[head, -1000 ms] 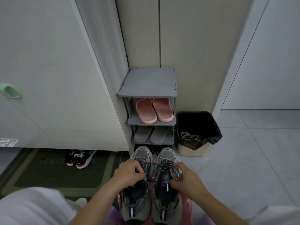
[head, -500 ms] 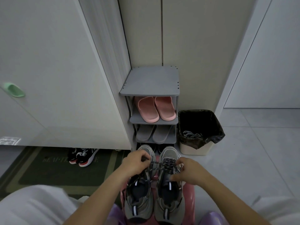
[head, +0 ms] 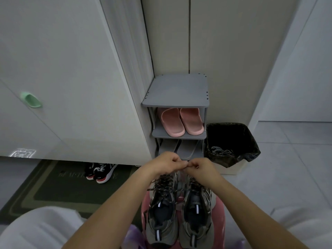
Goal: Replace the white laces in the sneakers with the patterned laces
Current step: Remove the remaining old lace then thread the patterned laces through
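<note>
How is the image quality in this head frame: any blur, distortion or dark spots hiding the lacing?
Head view: dim light; wide-angle distortion slants the door edge; the left hand and right hand look soft where their fingertips meet, so what they pinch is unclear; the bin is nearly black inside; the patterned laces are readable.

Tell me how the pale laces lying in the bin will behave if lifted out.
The laces lie in a loose tangle of loops, so they would probably hang limp and come up as a clump. Thin cords like these look very light. Loops may snag on the crumpled liner of the bin, possibly tugging it.
</note>
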The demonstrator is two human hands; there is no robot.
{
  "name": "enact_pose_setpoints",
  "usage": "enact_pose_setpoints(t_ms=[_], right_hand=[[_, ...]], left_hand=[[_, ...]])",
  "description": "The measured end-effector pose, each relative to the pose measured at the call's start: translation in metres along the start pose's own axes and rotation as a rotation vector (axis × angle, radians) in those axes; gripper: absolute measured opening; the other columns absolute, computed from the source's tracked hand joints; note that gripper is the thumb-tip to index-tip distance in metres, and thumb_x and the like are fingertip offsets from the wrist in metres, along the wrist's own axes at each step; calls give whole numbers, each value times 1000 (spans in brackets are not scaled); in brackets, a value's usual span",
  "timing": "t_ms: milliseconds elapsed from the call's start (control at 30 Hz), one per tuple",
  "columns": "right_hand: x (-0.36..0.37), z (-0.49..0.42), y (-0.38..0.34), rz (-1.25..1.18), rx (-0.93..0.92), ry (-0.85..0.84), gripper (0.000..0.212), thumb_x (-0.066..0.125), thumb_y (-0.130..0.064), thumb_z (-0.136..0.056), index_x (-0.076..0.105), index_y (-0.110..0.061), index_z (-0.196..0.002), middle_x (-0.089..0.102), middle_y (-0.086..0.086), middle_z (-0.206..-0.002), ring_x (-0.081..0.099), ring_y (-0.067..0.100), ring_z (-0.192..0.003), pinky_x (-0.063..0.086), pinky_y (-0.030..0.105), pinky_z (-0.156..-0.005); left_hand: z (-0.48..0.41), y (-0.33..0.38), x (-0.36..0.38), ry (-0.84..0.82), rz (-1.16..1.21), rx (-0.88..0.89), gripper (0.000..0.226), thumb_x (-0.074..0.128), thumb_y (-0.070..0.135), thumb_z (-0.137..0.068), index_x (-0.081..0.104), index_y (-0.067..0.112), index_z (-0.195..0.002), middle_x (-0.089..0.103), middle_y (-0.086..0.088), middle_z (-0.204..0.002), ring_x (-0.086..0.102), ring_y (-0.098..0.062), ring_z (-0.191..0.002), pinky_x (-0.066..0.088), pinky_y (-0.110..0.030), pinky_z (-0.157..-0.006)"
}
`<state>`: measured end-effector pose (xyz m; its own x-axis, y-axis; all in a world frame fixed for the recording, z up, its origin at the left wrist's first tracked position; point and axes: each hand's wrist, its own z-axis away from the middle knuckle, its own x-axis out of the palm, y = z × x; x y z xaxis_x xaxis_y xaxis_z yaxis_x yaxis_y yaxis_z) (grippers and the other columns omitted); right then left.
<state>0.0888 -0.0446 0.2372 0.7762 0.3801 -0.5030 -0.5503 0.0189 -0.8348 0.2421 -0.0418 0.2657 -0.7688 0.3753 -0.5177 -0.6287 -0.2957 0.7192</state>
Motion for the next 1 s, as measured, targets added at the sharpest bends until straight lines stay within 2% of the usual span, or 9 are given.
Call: enact_pose_setpoints(t_ms=[233, 367, 433, 533, 667, 800, 867, 933, 1000], right_hand=[[-12, -4, -4, -358, 128, 167, 23, 67, -10, -84, 59, -10, -62, 44, -7, -42, 37, 0, -31, 30, 11, -37], [-16, 0, -4, -464, 166, 222, 22, 65, -8, -85, 60, -9, -63, 48, 0, -50, 42, 5, -42, 35, 16, -44], [-17, 1, -4, -476, 180, 231, 21, 64, -8, -85, 60, -8, -64, 47, 4, -53, 39, 12, -49, 33, 22, -49], [-18, 2, -3, -533, 213, 257, 21, 64, -7, -85, 61, -9, -64, 46, 5, -51, 38, 14, -49, 34, 26, -51], [-20, 4, -3, -565, 219, 250, 20, 64, -6, -86, 62, -9, -66, 49, 4, -53, 43, 13, -49, 40, 23, -51], [-18, 3, -2, -556, 210, 242, 13, 62, -6, -87, 63, -7, -74, 51, 4, -56, 46, 9, -48, 44, 15, -46], [-18, 2, -1, -587, 207, 230, 4, 61, -4, -88, 64, -4, -85, 54, 6, -61, 50, 10, -52, 46, 12, -46], [-16, 0, 0, -627, 232, 180, 20, 61, -2, -88, 56, -3, -107, 59, 9, -71, 57, 14, -61, 50, 14, -50], [-13, -1, 6, -332, 243, 137, 37, 63, -9, -87, 49, -4, -120, 62, 7, -77, 60, 17, -71, 52, 22, -60]], left_hand=[[5, -10, -13, 88, 74, 67, 7, 67, 22, -86, 66, 24, -79, 65, 7, -82, 58, -8, -77, 47, -24, -78], [8, -15, -11, 112, -18, 70, 4, 67, 19, -86, 69, 18, -89, 64, 11, -82, 57, -1, -74, 45, -14, -70], [9, -17, -8, 87, -59, 70, 6, 68, 18, -85, 67, 17, -91, 66, 7, -90, 57, -2, -75, 46, -13, -72], [11, -20, 1, -6, -181, 65, 9, 68, 18, -85, 60, 22, -86, 58, 7, -80, 53, -5, -72, 45, -18, -70], [11, -19, 10, -42, -254, 67, 10, 64, 15, -85, 56, 21, -88, 54, 8, -77, 53, -11, -75, 46, -27, -73], [13, -17, 13, -73, -284, 41, 7, 60, 11, -86, 57, 16, -88, 60, -3, -84, 55, -16, -72, 48, -28, -68], [12, -17, 15, -79, -204, 18, 8, 61, 10, -87, 56, 16, -87, 62, -4, -80, 57, -13, -67, 49, -24, -63], [9, -18, 19, -23, 50, -20, 11, 63, 8, -87, 55, 15, -84, 64, -3, -73, 61, -11, -63, 50, -21, -60], [7, -17, 23, 65, 318, -48, 12, 63, 5, -87, 55, 13, -85, 66, -6, -73, 64, -8, -58, 53, -18, -57]])
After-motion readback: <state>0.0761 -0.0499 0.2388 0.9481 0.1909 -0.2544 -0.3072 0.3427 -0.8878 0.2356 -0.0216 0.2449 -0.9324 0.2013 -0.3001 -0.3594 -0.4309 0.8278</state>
